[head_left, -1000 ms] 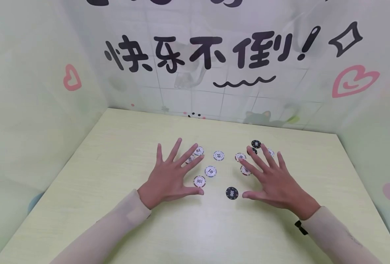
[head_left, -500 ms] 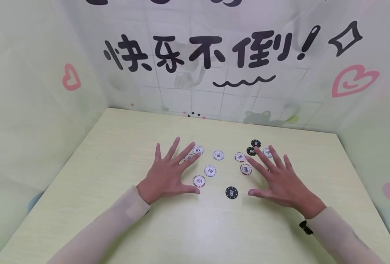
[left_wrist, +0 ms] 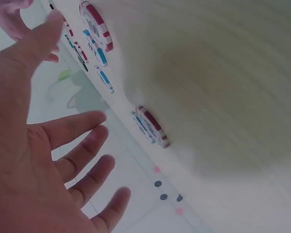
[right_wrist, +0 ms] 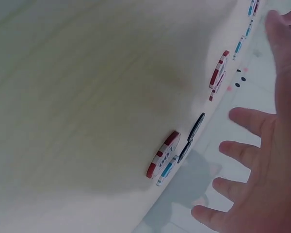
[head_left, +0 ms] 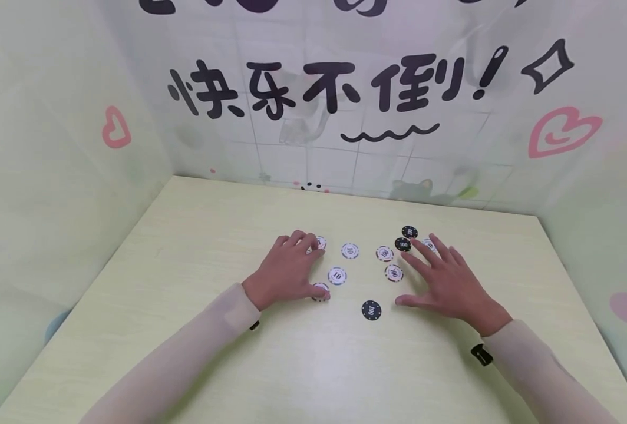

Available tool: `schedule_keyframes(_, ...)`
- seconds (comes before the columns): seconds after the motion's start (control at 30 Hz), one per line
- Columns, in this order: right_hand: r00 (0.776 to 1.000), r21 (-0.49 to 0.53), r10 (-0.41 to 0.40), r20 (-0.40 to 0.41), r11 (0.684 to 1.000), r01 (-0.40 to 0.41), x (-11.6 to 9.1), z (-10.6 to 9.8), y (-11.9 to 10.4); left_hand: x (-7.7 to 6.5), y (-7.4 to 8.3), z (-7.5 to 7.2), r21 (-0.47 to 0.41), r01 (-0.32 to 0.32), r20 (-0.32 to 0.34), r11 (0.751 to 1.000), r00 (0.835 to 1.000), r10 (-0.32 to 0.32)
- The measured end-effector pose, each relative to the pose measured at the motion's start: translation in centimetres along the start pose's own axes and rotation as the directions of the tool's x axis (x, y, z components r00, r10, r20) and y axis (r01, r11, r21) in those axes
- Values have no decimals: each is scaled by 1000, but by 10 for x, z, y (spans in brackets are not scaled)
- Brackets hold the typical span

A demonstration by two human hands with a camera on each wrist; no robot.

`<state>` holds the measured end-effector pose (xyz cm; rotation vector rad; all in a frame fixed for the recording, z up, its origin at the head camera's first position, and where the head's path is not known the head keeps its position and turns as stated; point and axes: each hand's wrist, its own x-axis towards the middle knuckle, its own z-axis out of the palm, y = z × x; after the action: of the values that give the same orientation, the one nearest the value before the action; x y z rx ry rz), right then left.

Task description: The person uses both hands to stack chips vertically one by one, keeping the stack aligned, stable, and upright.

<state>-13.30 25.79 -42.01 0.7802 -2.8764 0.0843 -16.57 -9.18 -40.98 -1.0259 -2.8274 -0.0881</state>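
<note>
In the head view, my left hand (head_left: 287, 272) hovers at the left of the scattered poker chips, fingers bent and thumb apart. Its thumb partly covers a red-edged chip (head_left: 320, 287); its fingers partly hide a white chip (head_left: 321, 242). The left wrist view shows nothing in that palm, with a red-and-white chip (left_wrist: 153, 127) beyond the fingertips. My right hand (head_left: 454, 285) is spread above the right-hand chips, holding nothing. Near it lie two black chips (head_left: 402, 244), two red-edged 100 chips (head_left: 394, 273) and a partly covered white chip (head_left: 428, 244).
Between the hands lie two white 10 chips (head_left: 337, 275) and, nearer me, a single black 100 chip (head_left: 371, 310). The pale wooden table (head_left: 313, 365) ends at a printed fabric wall (head_left: 271, 147) behind, with more fabric at both sides.
My left hand has moved slightly right, its fingers going from spread to bent. The right hand shifted right, then slightly back left, staying spread. The chips look unmoved.
</note>
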Motion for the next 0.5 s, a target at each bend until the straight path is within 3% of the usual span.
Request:
schedule_keyframes(0.23,1000,39,-4,-29,999,5,8,6,0,11,8,-1,51,-41,94,998,995,36)
schedule_keyframes(0.5,1000,114,-9,-17,993,11,17,9,-3,19,12,1,57,-50,133,997,990,42)
